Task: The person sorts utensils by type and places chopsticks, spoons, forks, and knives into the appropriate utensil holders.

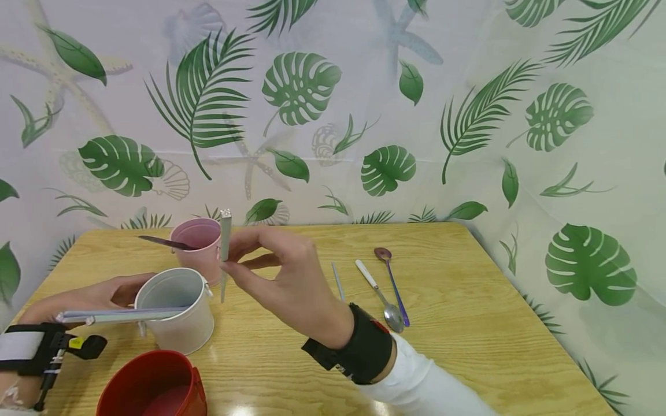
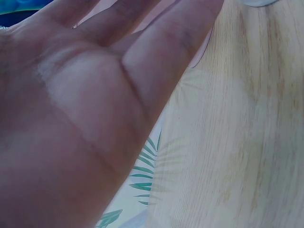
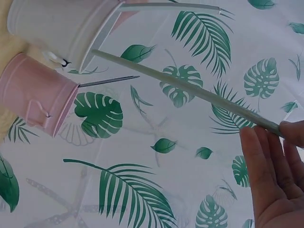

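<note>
My right hand (image 1: 291, 277) pinches a pale green chopstick (image 1: 225, 237) between thumb and fingers near its thick end, tip pointing down, right of the white bucket (image 1: 182, 329). Seen from the right wrist, the chopstick (image 3: 190, 88) slants across the white bucket's mouth; I cannot tell whether it touches. Several pale chopsticks (image 1: 119, 315) lean out of the white bucket to the left. At that bucket's left side is my left hand (image 1: 111, 292), its fingertips hidden behind the bucket. In the left wrist view, the left hand (image 2: 95, 104) has fairly straight fingers.
A pink bucket (image 1: 208, 263) holding a dark slim utensil (image 1: 166, 242) stands behind the white one. In front is a red bucket (image 1: 198, 393). Right of my right hand lie a blue stick (image 1: 337, 280), a white-handled spoon (image 1: 392, 316) and a purple slotted spoon (image 1: 395, 283).
</note>
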Demonstrator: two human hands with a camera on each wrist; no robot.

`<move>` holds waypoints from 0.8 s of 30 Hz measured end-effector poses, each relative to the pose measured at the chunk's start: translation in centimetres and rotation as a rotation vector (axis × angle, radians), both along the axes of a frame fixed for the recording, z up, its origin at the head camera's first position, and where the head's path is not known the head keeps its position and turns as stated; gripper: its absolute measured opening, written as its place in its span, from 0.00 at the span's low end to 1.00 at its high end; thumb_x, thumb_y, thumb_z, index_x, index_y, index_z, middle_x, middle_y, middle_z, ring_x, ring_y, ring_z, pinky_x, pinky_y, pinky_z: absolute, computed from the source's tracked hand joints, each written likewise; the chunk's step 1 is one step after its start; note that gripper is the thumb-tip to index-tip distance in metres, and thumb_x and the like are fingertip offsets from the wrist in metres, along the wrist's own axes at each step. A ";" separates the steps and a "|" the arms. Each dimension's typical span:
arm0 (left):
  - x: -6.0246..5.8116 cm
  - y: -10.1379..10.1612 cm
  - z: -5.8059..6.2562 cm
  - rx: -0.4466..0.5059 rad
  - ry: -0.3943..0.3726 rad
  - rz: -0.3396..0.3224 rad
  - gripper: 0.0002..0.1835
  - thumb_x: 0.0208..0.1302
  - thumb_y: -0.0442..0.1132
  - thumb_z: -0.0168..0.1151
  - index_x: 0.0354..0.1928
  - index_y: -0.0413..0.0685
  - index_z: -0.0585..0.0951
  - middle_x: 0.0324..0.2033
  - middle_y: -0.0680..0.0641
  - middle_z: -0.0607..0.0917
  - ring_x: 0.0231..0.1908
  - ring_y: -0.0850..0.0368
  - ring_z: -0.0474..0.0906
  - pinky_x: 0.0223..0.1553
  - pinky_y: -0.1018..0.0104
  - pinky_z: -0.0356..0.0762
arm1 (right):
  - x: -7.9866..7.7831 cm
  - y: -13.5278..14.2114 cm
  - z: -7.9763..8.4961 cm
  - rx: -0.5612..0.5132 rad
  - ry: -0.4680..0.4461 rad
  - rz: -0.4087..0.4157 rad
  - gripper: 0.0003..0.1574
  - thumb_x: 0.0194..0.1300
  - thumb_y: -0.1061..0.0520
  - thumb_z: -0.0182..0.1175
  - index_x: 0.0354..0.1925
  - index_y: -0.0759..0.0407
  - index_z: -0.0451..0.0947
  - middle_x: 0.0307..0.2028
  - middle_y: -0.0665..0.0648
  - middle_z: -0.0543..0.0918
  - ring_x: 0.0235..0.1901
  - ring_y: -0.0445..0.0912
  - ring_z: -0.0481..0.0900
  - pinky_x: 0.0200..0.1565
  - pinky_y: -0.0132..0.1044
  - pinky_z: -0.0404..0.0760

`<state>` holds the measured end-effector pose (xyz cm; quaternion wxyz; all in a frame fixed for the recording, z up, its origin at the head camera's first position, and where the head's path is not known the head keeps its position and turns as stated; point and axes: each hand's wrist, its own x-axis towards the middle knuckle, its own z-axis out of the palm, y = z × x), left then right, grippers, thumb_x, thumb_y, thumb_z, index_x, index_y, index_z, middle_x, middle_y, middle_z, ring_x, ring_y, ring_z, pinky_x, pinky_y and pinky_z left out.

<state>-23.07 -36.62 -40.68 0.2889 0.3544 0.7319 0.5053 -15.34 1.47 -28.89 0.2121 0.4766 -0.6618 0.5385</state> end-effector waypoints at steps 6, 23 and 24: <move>-0.3 0.0 -0.2 0.051 0.010 -0.070 0.40 0.69 0.30 0.60 0.80 0.52 0.58 0.70 0.58 0.74 0.66 0.63 0.73 0.61 0.67 0.74 | 0.1 -1.1 0.0 -0.027 0.048 0.055 0.14 0.59 0.73 0.71 0.44 0.68 0.82 0.39 0.62 0.88 0.43 0.46 0.88 0.43 0.35 0.87; -0.3 -0.4 0.2 -0.027 0.009 -0.010 0.43 0.68 0.35 0.63 0.81 0.66 0.57 0.70 0.68 0.72 0.66 0.72 0.69 0.60 0.71 0.73 | -1.1 -3.2 -2.9 0.178 0.049 0.053 0.11 0.64 0.68 0.71 0.45 0.65 0.83 0.41 0.57 0.88 0.45 0.37 0.86 0.50 0.27 0.82; -0.3 -0.4 0.2 -0.024 0.007 -0.016 0.43 0.69 0.35 0.63 0.81 0.67 0.57 0.70 0.68 0.71 0.66 0.72 0.69 0.60 0.71 0.73 | -1.3 -3.4 -3.1 0.198 0.054 0.040 0.11 0.64 0.67 0.71 0.45 0.64 0.83 0.41 0.56 0.88 0.45 0.36 0.85 0.50 0.26 0.81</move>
